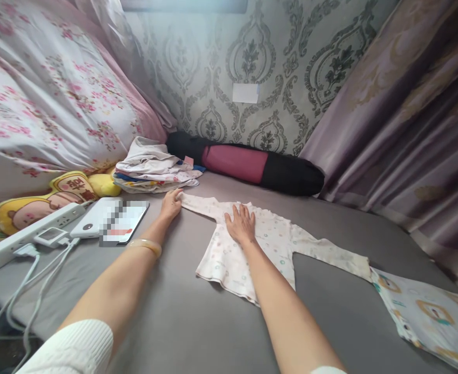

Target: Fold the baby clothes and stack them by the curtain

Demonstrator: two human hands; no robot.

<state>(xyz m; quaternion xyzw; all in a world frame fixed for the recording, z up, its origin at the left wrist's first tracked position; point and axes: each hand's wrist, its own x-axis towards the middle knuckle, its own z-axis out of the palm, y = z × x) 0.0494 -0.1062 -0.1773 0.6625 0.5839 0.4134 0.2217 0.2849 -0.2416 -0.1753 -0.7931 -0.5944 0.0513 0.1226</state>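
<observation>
A small white long-sleeved shirt with a faint pastel print lies spread flat, both sleeves stretched out sideways. At the cuff of its left-side sleeve, my left hand has its fingers closed on the fabric. My right hand rests flat on the upper chest, fingers apart, holding nothing. The other sleeve reaches toward a patterned white cloth at the right, and its cuff touches or nearly touches that cloth. My right forearm hides part of the shirt's lower middle.
The grey sheet covers the surface. Behind are a pile of clothes and a black-and-maroon long bag. On the left lie a power strip with white cables, a white device, a phone and a yellow cushion.
</observation>
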